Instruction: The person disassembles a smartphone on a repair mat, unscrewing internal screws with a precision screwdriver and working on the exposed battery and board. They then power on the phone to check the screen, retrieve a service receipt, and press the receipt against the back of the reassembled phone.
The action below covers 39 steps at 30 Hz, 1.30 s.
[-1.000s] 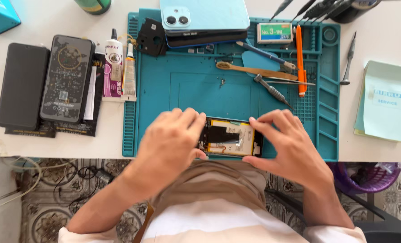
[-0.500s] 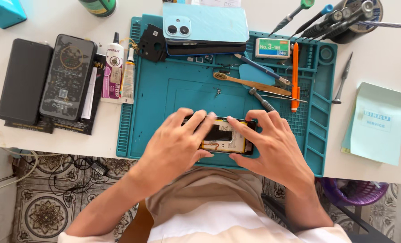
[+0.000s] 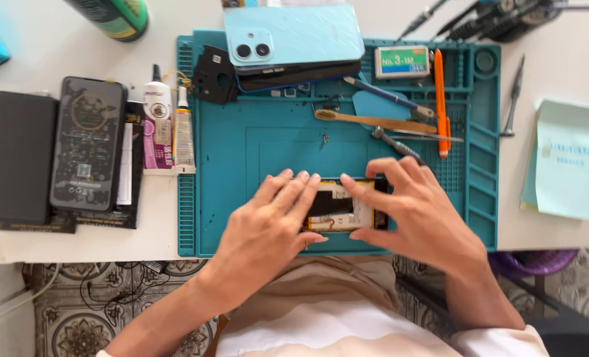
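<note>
Currently I'm pressing both hands, left hand [image 3: 268, 221] and right hand [image 3: 416, 211], fingers curled, on the opened phone [image 3: 337, 206] near the mat [image 3: 241, 152]'s front edge. Risk: I'm judging excess pressure could crack its internals.

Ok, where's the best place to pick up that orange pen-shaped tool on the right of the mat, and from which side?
Probably the orange tool at mid-shaft, pinched across its narrow width from above. It lies flat on the mat, long axis running away from the person, so its left and right flanks are open. Come from the right: tweezers and a brush crowd its lower left side.

L hand [image 3: 268, 221] + R hand [image 3: 416, 208] palms down, fingers spread
</note>
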{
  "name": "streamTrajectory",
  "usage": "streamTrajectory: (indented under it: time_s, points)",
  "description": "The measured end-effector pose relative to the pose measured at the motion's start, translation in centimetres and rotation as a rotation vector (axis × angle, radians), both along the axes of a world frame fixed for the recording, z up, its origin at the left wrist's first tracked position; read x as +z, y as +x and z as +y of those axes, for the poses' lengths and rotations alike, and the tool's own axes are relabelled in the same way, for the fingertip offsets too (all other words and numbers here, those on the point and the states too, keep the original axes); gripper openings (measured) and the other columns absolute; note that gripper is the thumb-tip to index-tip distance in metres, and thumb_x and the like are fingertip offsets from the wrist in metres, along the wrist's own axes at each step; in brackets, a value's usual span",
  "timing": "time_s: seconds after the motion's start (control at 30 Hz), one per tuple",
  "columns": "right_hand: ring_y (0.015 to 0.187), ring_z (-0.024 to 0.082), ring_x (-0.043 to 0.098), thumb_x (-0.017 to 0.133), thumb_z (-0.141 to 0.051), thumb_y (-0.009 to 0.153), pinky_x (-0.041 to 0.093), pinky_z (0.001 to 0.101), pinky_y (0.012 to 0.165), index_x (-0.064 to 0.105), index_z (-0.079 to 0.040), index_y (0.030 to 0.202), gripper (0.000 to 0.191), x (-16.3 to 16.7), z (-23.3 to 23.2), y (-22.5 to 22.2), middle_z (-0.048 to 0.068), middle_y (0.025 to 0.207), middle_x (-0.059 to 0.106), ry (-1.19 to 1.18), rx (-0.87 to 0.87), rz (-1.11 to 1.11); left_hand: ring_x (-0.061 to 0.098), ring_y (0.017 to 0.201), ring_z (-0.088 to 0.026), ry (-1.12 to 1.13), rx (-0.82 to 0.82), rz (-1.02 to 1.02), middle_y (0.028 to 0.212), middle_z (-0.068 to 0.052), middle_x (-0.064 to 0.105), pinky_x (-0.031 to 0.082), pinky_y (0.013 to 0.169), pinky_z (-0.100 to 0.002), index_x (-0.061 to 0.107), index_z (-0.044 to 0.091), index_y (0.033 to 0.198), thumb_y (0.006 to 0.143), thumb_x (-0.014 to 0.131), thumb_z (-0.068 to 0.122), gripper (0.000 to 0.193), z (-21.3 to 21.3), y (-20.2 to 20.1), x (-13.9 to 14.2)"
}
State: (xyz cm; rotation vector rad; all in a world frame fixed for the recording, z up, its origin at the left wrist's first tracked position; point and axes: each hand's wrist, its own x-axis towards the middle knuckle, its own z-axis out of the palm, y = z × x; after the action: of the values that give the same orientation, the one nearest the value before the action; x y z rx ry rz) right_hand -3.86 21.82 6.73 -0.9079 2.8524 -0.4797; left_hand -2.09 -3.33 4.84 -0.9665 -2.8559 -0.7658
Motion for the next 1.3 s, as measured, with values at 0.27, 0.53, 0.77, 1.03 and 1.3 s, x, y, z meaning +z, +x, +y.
streamTrajectory:
  time_s: [0.27, 0.53, 0.77, 1.03, 1.3]
  points:
    - [0.111, 0.031, 0.053, 0.09, -0.032, 0.067, 0.05, 0.0416, 0.094, 0.058, -0.005, 0.141, 0.085, -0.3, 1.0, 1.7, 0.013, 0.129, 0.056, -0.183, -0.095, -0.093, 0.054, 0.131, -0.035, 0.204, -0.007, -0.09, 0.141, -0.019, 0.055, 0.051, 0.104, -0.041, 0.053, -0.006, 0.141, 0.082, 0.08, 0.036, 0.078, -2.0, 0.4, -0.5]
    - [0.115, 0.033, 0.053, 0.087, -0.03, 0.07, 0.049, 0.0431, 0.095, 0.061, -0.008, 0.138, 0.077, 1.1, 0.4, 1.1, 0.013, 0.129, 0.058, -0.051, 0.0, -0.049, 0.052, 0.122, -0.037, -0.013, 0.016, 0.112, 0.133, -0.015, 0.058, 0.043, 0.105, -0.047, 0.059, -0.005, 0.132, 0.075, 0.079, 0.049, 0.081, -2.3, 0.4, 0.5]
    - [0.111, 0.035, 0.053, 0.088, -0.033, 0.064, 0.044, 0.0464, 0.098, 0.058, -0.001, 0.136, 0.085, 1.5, -0.5, 0.2, 0.014, 0.12, 0.057, 0.104, 0.099, -0.016, 0.054, 0.109, -0.032, -0.017, 0.017, -0.017, 0.116, -0.016, 0.059, 0.048, 0.094, -0.043, 0.056, -0.011, 0.132, 0.075, 0.082, 0.049, 0.087, -1.4, -0.2, 1.4]
    - [0.102, 0.031, 0.057, 0.085, -0.037, 0.076, 0.047, 0.0425, 0.091, 0.065, -0.003, 0.112, 0.053, 1.5, -1.6, -0.1, 0.012, 0.113, 0.061, -0.068, 0.103, 0.018, 0.062, 0.089, -0.028, 0.36, 0.19, -0.256, 0.097, -0.012, 0.063, 0.051, 0.078, -0.038, 0.058, 0.0, 0.109, 0.077, 0.088, 0.027, 0.051, -1.2, 0.5, 0.0]
    - [0.057, 0.023, 0.064, 0.077, -0.022, 0.091, 0.048, 0.0334, 0.052, 0.072, -0.007, 0.083, 0.017, 0.0, -4.6, 0.8, 0.006, 0.069, 0.067, -0.391, -0.154, 0.006, 0.064, 0.092, -0.008, 1.135, 0.302, -0.546, 0.108, -0.011, 0.077, 0.054, 0.08, -0.025, 0.068, -0.001, 0.112, 0.106, 0.069, 0.019, 0.021, 0.6, 2.6, -2.8]
